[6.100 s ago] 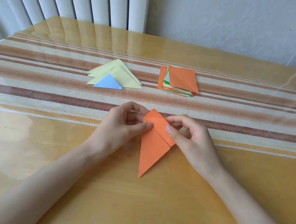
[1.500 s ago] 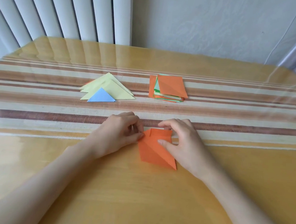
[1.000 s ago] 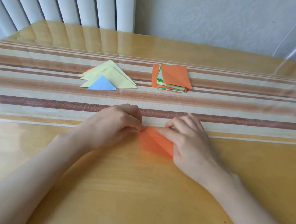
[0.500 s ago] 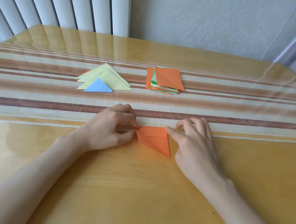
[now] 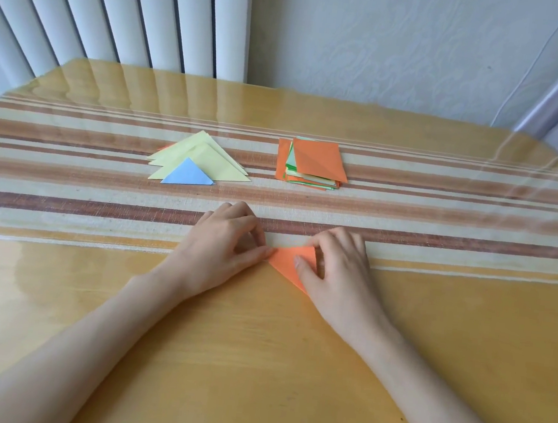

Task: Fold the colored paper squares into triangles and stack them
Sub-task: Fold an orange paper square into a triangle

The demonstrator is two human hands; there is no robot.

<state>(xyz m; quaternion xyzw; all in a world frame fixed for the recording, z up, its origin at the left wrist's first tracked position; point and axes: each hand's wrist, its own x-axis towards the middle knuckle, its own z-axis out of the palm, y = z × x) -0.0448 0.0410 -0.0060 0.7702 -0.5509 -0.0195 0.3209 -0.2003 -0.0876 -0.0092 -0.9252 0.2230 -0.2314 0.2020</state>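
A glossy wooden table point(image 5: 254, 364) fills most of the view, with pale vertical blinds point(image 5: 120, 5) behind its far edge on the left. A striped cloth runner point(image 5: 66, 189) in beige and brown bands lies across the table's far half.

On the runner, to the right of centre, sits a stack of paper squares point(image 5: 317, 160), orange on top with green and pale sheets showing at the edges. Well apart to its left lies a pile of folded triangles point(image 5: 207, 159), mostly yellow, with a small blue triangle point(image 5: 188, 174) resting on its near side.

Two bare forearms reach in from the near edge. The left hand point(image 5: 222, 250) and right hand point(image 5: 340, 273) meet at the near border of the runner, each at one side of a folded orange paper point(image 5: 284, 260) that lies flat on the table.

The left hand's fingers are curled, thumb tip and forefinger closing on the paper's left corner. The right thumb lies across the paper's top face, with the curled forefinger hooked over its far right corner; the paper's near point is hidden under that hand.
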